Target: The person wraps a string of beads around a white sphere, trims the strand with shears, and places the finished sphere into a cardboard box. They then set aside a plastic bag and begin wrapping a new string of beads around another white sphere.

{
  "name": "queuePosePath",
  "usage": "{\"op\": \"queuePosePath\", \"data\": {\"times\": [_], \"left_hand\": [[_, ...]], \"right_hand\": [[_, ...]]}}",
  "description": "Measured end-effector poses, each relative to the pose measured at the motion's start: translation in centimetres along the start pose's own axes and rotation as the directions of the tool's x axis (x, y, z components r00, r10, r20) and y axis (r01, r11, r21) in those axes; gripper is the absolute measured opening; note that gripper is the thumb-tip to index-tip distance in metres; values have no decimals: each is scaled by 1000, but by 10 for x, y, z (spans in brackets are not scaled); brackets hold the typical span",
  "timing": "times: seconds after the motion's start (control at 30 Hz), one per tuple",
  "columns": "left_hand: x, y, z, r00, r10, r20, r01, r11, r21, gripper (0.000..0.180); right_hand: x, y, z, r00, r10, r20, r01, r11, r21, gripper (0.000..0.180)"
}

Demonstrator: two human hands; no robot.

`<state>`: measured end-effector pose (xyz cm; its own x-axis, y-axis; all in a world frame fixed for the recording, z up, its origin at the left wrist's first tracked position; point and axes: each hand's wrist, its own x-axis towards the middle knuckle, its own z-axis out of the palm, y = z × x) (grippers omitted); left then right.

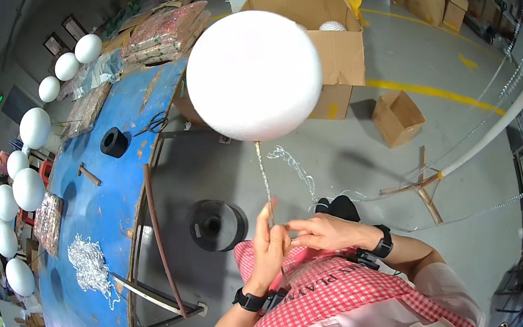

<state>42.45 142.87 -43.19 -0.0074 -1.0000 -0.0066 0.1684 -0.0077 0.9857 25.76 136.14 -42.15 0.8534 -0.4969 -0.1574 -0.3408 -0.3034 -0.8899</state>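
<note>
A large smooth white ball (254,74) sits on top of a thin upright stick (263,173) in front of me. The stick's upper part has a shiny, silvery, beaded-looking surface. My left hand (269,246) is closed around the stick well below the ball. Beside it, my right hand (324,231) reaches in from the right with its fingertips pressed together near the left fingers; what they pinch is too small to make out. A silvery bead strand (303,174) hangs or lies beyond the hands, trailing toward the right.
Left stands a blue table (90,207) with a strand pile (88,261), hammer (89,175), scissors (155,123) and black roll (113,142). White balls (28,189) line its far side. A black spool (217,225), cardboard boxes (398,119) and a wooden-footed stand (422,186) are on the floor.
</note>
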Motion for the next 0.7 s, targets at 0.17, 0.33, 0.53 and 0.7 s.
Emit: {"op": "queuePosePath", "data": {"times": [0.17,0.33,0.53,0.7], "left_hand": [[7,-9,-3,995,76,-63,-80,994,-69,43],[19,-14,-13,1000,21,-6,-22,963,-268,33],[33,-30,-29,991,-79,106,105,960,-260,25],[42,-35,-26,1000,-10,-16,4,951,-308,18]], "right_hand": [[-12,6,-20,994,65,-85,-48,980,193,24],[-32,29,-28,985,104,-140,13,755,656,20],[-43,38,-39,978,117,-172,75,572,817,16],[-42,34,-41,957,168,-236,117,520,846,13]]}}
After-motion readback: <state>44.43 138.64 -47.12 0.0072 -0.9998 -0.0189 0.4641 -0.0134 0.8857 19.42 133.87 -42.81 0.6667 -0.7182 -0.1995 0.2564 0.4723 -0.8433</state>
